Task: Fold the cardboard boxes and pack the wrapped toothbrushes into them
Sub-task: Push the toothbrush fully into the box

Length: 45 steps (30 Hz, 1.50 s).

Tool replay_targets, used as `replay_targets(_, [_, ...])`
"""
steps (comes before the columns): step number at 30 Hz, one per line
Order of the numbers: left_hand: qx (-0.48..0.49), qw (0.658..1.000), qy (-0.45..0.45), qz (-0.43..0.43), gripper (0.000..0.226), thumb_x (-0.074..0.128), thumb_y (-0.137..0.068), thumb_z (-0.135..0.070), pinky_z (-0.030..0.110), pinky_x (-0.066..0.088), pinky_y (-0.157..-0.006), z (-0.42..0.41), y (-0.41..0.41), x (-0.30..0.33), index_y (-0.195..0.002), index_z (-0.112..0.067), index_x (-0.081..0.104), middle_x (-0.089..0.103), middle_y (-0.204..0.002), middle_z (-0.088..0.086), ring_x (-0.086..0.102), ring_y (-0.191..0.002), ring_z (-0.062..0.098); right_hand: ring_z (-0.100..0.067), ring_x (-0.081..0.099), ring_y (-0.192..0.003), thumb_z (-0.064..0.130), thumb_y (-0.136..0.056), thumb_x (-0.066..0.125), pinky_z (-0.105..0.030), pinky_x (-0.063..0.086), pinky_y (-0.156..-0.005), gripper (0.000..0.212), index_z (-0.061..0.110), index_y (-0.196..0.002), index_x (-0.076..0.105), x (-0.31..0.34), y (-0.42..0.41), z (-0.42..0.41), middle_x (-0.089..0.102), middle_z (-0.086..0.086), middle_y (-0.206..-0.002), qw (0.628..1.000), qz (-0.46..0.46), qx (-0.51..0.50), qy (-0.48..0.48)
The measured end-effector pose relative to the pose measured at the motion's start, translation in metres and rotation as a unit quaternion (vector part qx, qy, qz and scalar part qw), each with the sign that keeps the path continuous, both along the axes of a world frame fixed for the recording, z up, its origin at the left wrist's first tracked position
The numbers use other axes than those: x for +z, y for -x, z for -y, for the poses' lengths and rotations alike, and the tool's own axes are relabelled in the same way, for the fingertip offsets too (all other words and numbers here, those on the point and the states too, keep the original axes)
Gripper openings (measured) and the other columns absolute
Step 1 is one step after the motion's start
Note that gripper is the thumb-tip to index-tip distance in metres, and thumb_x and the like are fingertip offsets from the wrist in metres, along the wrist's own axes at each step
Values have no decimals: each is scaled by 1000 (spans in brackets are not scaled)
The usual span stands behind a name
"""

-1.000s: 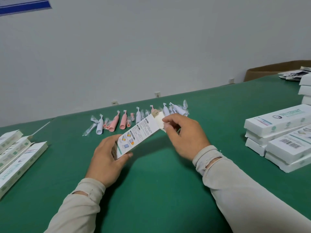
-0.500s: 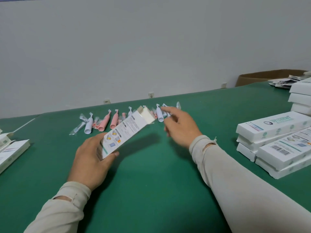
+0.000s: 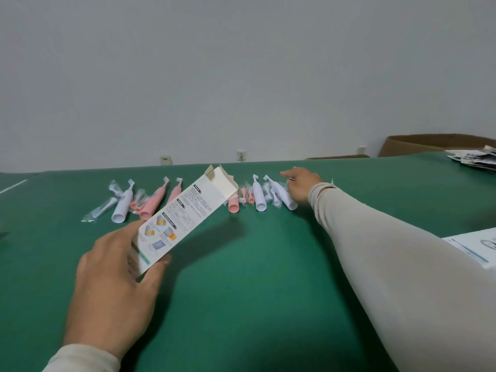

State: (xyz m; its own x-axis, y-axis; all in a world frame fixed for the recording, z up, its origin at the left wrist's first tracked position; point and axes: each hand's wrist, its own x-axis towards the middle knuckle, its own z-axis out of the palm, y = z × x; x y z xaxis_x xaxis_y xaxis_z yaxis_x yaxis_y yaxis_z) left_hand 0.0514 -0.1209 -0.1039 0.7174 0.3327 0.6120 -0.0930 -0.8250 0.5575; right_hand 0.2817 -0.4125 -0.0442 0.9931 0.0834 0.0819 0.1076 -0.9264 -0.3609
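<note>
My left hand (image 3: 115, 280) grips the lower end of a white printed cardboard box (image 3: 182, 218), which tilts up and away with its far flaps open. A row of wrapped toothbrushes lies along the far side of the green table (image 3: 241, 291): pink ones (image 3: 154, 204) and white ones (image 3: 259, 196). My right hand (image 3: 302, 187) is stretched out to the right end of that row, its fingers closing on a white wrapped toothbrush (image 3: 285, 198). Part of that toothbrush is hidden by the hand.
A white printed box (image 3: 475, 247) shows at the right edge behind my right sleeve. Flat printed sheets (image 3: 475, 159) lie at the far right by a brown carton (image 3: 429, 145). A white wall with sockets stands behind the table.
My right hand let go of the box's flap end and reached out to the white toothbrushes at the right of the row. The view tilted up; my left hand kept the box.
</note>
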Motion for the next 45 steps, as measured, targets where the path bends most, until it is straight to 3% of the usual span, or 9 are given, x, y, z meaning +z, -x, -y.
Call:
replay_targets(7, [-11,999,15,-26,65,82,-74,-28,44,44,-88,4,1,-1,-127,-48,50,49,-106,-18,49,-101,20,-29,43,-138,11,-100,39,-38,33,-116,43,29,-132,61,-12,-34,-11,46,0,-152,999,-28,6,-30])
replay_targets(13, [-17,999,16,-30,64,81,-73,-29,38,40,-91,3,0,1,-128,-45,52,51,-109,-18,47,-107,16,-29,58,-106,23,-100,46,-32,45,-93,27,16,-123,59,-19,-46,-14,62,-10,-127,998,-11,-27,-57])
replay_targets(17, [-12,999,15,-30,64,82,-73,-28,41,42,-93,2,0,1,-129,-40,54,52,-110,-16,48,-106,16,-31,61,-99,26,-97,53,-32,49,-86,26,11,-117,61,-16,-44,-14,66,-11,-116,996,-2,-80,-26])
replay_targets(23, [-18,999,21,-37,63,82,-75,-25,48,46,-92,0,-1,1,-129,-41,54,56,-110,-10,50,-101,21,-29,58,-71,27,-93,59,-28,45,-65,25,14,-72,53,-25,-19,0,64,-10,-84,986,16,-159,-47])
replay_targets(26, [-25,999,26,-36,60,82,-75,-22,46,43,-95,2,-2,4,-129,-32,57,59,-114,-1,51,-105,27,-24,54,-61,30,-93,59,-26,40,-55,27,15,-71,53,-28,11,9,58,-6,-72,978,25,-201,-55])
replay_targets(30, [-34,998,32,-49,58,81,-78,-21,43,39,-98,5,0,8,-131,-23,58,59,-121,8,50,-111,32,-29,59,-77,31,-95,53,-31,45,-62,21,18,-79,51,-30,73,12,57,-5,-78,975,28,-215,-44])
replay_targets(35, [-34,997,38,-60,57,79,-80,-27,43,37,-99,8,6,13,-133,-22,57,59,-123,10,49,-111,33,-28,56,-81,33,-95,46,-33,47,-65,17,18,-92,53,-37,165,-6,56,-6,-83,984,60,-165,-43])
replay_targets(41, [-41,994,87,-53,50,80,-76,-30,37,37,-94,12,24,14,-122,-25,59,57,-119,5,48,-112,29,-19,49,-71,38,-94,48,-33,36,-57,15,25,-88,50,-36,244,-56,51,2,-80,997,64,37,-27])
replay_targets(45, [-40,992,109,-54,50,84,-72,-43,36,39,-88,9,31,16,-112,-27,59,54,-111,-1,48,-107,26,-20,49,-75,40,-94,44,-36,47,-68,15,28,-94,52,-33,257,-68,49,5,-81,993,82,88,2])
